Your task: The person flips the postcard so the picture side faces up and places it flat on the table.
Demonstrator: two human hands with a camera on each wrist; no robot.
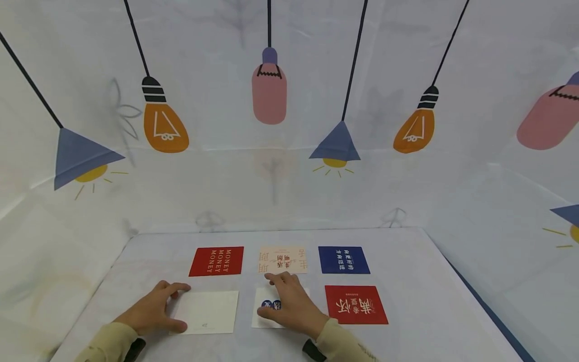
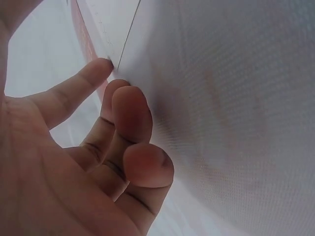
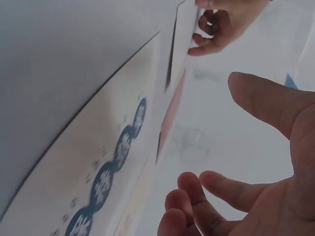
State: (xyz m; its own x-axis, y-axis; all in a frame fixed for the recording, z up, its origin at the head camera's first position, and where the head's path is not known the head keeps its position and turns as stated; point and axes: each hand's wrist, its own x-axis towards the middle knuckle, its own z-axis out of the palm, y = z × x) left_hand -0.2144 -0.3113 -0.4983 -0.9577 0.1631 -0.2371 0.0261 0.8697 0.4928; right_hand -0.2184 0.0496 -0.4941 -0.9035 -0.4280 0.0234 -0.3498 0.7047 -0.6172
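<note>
My left hand (image 1: 151, 309) is at the left side of a blank-looking cream card (image 1: 210, 309). Its index fingertip is by the upper corner and its thumb by the lower one. The left wrist view shows the index finger (image 2: 93, 73) at the card's corner and the other fingers loosely bent. Over a white card with blue circles (image 1: 263, 296) hovers my right hand (image 1: 296, 306), covering part of it. In the right wrist view, the thumb (image 3: 266, 101) and fingers stand spread apart, and nothing is between them.
A red MONEY card (image 1: 217, 261), a beige card (image 1: 282, 260) and a blue card (image 1: 344, 260) form the back row. Another red card (image 1: 356, 305) lies right of my right hand. The white tabletop (image 1: 434, 301) meets a lamp-printed white sheet (image 1: 289, 191) behind.
</note>
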